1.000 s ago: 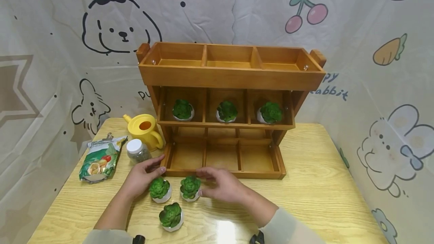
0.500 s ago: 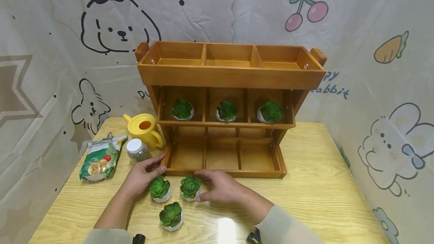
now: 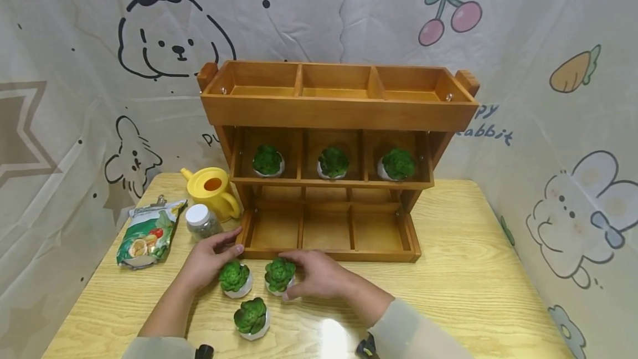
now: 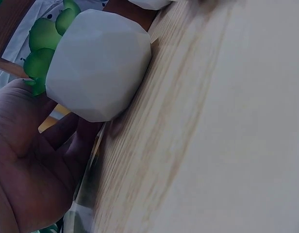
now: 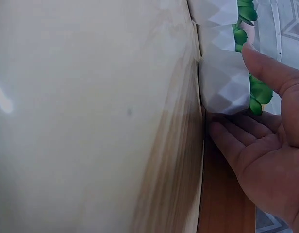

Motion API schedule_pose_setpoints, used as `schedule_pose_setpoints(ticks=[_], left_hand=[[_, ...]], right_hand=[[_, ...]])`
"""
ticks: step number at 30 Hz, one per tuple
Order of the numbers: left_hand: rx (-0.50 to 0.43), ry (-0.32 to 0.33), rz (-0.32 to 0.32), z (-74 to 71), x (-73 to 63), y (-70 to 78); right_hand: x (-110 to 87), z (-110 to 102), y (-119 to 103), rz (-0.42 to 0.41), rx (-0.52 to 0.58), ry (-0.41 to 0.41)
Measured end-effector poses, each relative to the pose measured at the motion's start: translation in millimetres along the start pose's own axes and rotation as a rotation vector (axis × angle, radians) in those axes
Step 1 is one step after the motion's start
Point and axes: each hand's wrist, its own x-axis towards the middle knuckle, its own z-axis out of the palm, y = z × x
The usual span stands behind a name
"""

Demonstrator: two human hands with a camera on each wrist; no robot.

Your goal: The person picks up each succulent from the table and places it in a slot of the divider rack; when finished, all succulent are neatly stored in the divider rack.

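In the head view, my right hand (image 3: 321, 276) has its thumb and fingers around a small potted succulent (image 3: 279, 275) in front of the wooden planter shelf (image 3: 344, 114). The right wrist view shows the thumb at one side of its white faceted pot (image 5: 224, 85), with fingertips at the other. My left hand (image 3: 205, 262) touches the shelf's lower left front corner, fingers along the side and thumb at the front. A second succulent (image 3: 235, 280) sits beside it, its pot (image 4: 101, 68) large in the left wrist view. Nearer me stands a third succulent (image 3: 251, 317).
Three more succulents, one per compartment, sit in the middle tier (image 3: 334, 183). At left stand a yellow watering can (image 3: 216, 198), a white-lidded jar (image 3: 203, 223) and a green-and-white bag (image 3: 149, 237) with a clip. A printed cloth (image 3: 319, 10) hangs behind the table (image 3: 473, 292).
My right hand has slid left, its fingers and thumb now reaching around the right-hand succulent. The left hand and the pots stay where they were.
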Motion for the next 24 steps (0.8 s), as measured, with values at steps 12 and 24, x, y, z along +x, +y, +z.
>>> schedule_pose_setpoints(ticks=[12, 24], left_hand=[[-0.03, 0.001, 0.002, 1.0, -0.4, -1.3], [-0.038, 0.003, 0.0, 1.3, 0.0, -0.6]], right_hand=[[8.6, 7.2, -1.1, 0.008, -0.004, 0.002], [5.7, 3.3, 1.2, 0.013, 0.001, 0.021]])
